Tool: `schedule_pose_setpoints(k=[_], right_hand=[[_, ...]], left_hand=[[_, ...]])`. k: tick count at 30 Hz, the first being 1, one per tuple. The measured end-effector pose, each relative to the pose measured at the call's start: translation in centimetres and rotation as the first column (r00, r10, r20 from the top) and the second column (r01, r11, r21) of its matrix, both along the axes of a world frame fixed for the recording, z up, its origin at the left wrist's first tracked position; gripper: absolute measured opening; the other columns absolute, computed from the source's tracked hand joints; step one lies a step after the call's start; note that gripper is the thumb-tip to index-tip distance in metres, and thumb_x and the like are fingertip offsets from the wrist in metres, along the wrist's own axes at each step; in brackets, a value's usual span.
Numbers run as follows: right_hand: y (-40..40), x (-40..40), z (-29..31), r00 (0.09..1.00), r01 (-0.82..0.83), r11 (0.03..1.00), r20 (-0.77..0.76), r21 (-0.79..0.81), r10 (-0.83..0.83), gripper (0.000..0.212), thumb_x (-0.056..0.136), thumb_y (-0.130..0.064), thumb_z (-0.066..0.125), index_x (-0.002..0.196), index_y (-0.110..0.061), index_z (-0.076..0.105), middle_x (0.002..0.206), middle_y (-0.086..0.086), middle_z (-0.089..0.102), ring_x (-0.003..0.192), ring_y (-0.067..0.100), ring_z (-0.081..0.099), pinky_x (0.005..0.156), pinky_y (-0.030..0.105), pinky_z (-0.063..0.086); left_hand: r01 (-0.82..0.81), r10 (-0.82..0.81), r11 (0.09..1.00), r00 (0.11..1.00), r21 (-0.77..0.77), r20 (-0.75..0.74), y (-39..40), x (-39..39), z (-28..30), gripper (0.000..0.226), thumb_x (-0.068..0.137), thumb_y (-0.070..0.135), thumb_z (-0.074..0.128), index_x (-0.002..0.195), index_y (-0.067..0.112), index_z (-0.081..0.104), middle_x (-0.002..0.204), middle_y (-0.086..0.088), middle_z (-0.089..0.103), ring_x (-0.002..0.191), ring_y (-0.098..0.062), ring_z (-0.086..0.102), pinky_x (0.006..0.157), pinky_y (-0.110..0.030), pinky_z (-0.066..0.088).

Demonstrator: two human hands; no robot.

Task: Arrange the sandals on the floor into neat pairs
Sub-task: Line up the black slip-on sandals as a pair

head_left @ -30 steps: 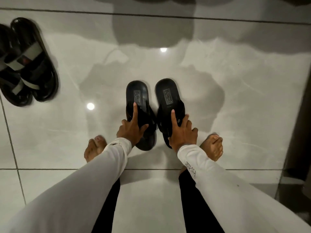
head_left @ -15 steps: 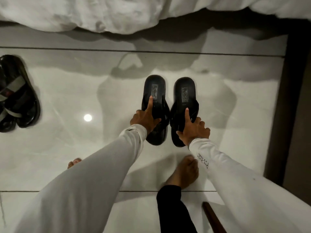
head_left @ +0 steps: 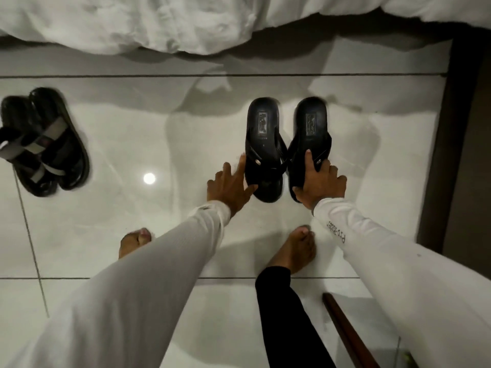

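Two black flip-flop sandals lie side by side on the white tiled floor, heels pointing away from me. My left hand (head_left: 231, 185) is open with fingers spread, its fingertips beside and touching the near edge of the left flip-flop (head_left: 263, 144). My right hand (head_left: 320, 183) grips the toe end of the right flip-flop (head_left: 309, 128), thumb pressed on its strap. A second pair, black strap sandals with grey bands (head_left: 45, 142), lies together at the far left.
A white bed cover (head_left: 186, 19) hangs across the top. A dark wooden frame (head_left: 451, 142) runs down the right side, and a brown wooden bar (head_left: 345, 333) lies at the bottom right. My bare feet (head_left: 297, 248) stand just behind the flip-flops.
Both flip-flops have slid forward and to the right, toward the bed. My left hand has come off the left flip-flop and opened beside it. My right hand still holds its flip-flop.
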State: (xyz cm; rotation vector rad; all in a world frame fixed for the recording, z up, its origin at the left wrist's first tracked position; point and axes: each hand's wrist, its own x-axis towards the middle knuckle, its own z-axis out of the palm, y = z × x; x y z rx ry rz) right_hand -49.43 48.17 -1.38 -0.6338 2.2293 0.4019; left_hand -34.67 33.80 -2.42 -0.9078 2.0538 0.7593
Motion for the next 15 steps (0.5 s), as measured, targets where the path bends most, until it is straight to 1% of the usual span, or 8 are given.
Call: schedule_pose_setpoints(k=[1,3,6,10,12,15], right_hand=[[-0.4,1.0,1.0,1.000,-0.015,1.000,0.005,-0.005,0.015,0.099,0.085,-0.047,0.067,0.159,-0.024,0.006,0.152,0.026,0.033,0.135,0.042,0.040,0.103,0.052,0.040],[-1.9,3.1,2.8,0.999,-0.035,0.999,0.017,-0.010,0.035,0.101,0.084,-0.048,0.068,0.159,-0.022,0.006,0.154,0.026,0.029,0.139,0.042,0.036,0.106,0.053,0.040],[-5.4,6.6,4.8,0.998,-0.066,0.998,0.012,-0.003,0.066,0.101,0.085,-0.052,0.065,0.160,-0.023,0.004,0.157,0.024,0.026,0.142,0.040,0.032,0.109,0.052,0.037],[-12.0,13.0,6.0,0.991,-0.129,0.992,0.018,0.002,0.129,0.098,0.088,-0.054,0.060,0.160,-0.024,0.000,0.162,0.021,0.020,0.146,0.037,0.028,0.112,0.051,0.033],[-16.2,17.2,6.1,0.986,-0.159,0.987,0.045,-0.016,0.160,0.098,0.088,-0.055,0.059,0.160,-0.026,-0.002,0.162,0.019,0.019,0.147,0.036,0.026,0.112,0.050,0.034],[-23.1,23.7,6.0,0.976,-0.195,0.979,0.085,-0.060,0.199,0.097,0.089,-0.054,0.059,0.160,-0.026,-0.002,0.162,0.018,0.018,0.147,0.036,0.026,0.109,0.049,0.038]], left_hand=[[0.036,-0.036,0.999,0.999,-0.023,-0.006,-0.2,1.6,0.9,0.085,0.098,0.058,0.045,0.162,0.033,-0.004,0.162,-0.020,0.028,0.138,-0.041,0.046,0.103,-0.053,0.045],[0.080,-0.080,0.996,0.997,-0.046,-0.009,-1.1,4.7,2.5,0.084,0.099,0.060,0.042,0.163,0.032,-0.005,0.168,-0.019,0.019,0.146,-0.039,0.039,0.107,-0.052,0.044],[0.058,-0.058,0.998,0.998,-0.031,0.014,-3.6,9.6,4.5,0.084,0.099,0.062,0.040,0.162,0.033,-0.008,0.170,-0.017,0.013,0.151,-0.037,0.031,0.111,-0.050,0.040],[0.006,-0.006,0.999,1.000,-0.054,0.008,-9.5,16.4,6.3,0.086,0.098,0.061,0.041,0.162,0.033,-0.009,0.170,-0.015,0.012,0.152,-0.035,0.030,0.111,-0.049,0.038],[-0.021,0.023,0.997,0.999,-0.077,0.025,-13.6,20.6,6.9,0.086,0.098,0.060,0.042,0.162,0.033,-0.009,0.170,-0.015,0.012,0.152,-0.035,0.030,0.112,-0.050,0.037],[-0.052,0.060,0.990,0.996,-0.130,0.058,-20.3,27.1,7.3,0.086,0.098,0.059,0.043,0.162,0.032,-0.008,0.170,-0.015,0.013,0.150,-0.035,0.032,0.111,-0.049,0.039]])
